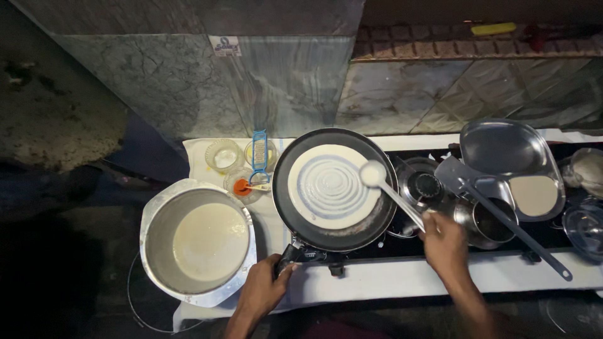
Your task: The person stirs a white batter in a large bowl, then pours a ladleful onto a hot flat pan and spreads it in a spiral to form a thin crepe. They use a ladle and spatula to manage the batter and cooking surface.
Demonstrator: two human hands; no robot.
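Head view: nearest the camera, the handle of the black pan (333, 188) is gripped by the left hand (264, 292), and a ladle (389, 191) is held closed in the right hand (445, 242), its batter-coated bowl resting at the right edge of the batter circle (330, 186) (spread in spiral rings) in the pan. At the left a large steel pot (198, 242) of batter is set on the tabletop (408, 276). A spatula (496, 213) and a steel tray (512, 160) are seen on the right. Farther back, small glass bowls (225, 155) are placed before the marble wall (207, 81).
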